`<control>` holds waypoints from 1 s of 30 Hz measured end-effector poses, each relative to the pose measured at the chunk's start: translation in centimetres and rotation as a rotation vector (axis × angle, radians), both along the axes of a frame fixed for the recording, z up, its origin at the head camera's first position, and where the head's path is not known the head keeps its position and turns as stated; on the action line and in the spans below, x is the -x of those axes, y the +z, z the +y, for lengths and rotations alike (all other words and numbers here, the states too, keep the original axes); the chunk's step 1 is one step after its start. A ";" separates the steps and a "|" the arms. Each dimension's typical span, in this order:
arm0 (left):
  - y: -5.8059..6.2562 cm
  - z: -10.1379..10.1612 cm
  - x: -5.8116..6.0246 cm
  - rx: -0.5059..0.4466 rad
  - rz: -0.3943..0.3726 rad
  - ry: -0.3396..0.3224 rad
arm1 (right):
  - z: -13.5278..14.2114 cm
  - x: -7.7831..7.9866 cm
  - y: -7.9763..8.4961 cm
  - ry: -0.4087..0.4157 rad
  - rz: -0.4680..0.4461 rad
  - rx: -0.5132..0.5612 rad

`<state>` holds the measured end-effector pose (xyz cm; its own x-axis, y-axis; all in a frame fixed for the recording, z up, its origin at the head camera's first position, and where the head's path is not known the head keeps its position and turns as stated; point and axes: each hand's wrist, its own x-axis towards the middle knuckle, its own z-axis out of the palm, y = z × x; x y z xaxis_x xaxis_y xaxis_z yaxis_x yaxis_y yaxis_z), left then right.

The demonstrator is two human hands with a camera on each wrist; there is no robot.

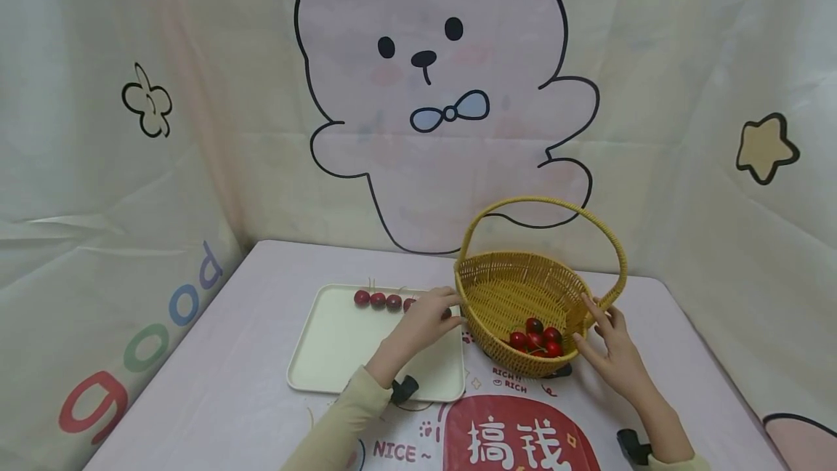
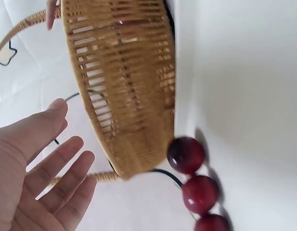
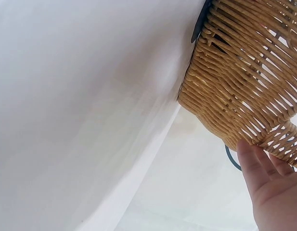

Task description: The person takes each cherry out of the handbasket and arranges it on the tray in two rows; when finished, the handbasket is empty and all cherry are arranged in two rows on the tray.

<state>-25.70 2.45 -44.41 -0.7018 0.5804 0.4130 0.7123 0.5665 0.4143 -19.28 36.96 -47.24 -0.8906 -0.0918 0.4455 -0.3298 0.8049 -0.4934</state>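
A right hand (image 1: 613, 356) touches, fingers straight, a golden wicker basket (image 1: 500, 293) of bright-red cherries (image 1: 535, 341), an empty left hand (image 1: 421, 322) spread beside a cream rectangular tray (image 1: 353, 355) of dark-red cherries (image 1: 393, 302), on a white table (image 1: 216, 391) before bear-print fabric (image 1: 451, 180).

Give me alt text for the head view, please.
The right hand touches the rim of a round yellow wicker basket with an arched handle, containing glossy red cherries. The left hand, beside the basket, partly hides a row of dark red cherries at the far side of a rectangular cream tray.
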 end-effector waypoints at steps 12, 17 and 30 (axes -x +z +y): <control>1.2 5.2 -0.6 0.113 -0.084 -0.069 | -0.2 -0.2 0.2 -0.008 0.005 -0.001; 1.5 6.6 0.2 0.160 -0.167 -0.129 | -0.3 -0.2 0.3 -0.002 0.017 0.002; 2.6 8.4 2.6 0.305 -0.462 -0.301 | -0.1 0.0 0.1 0.003 0.022 0.003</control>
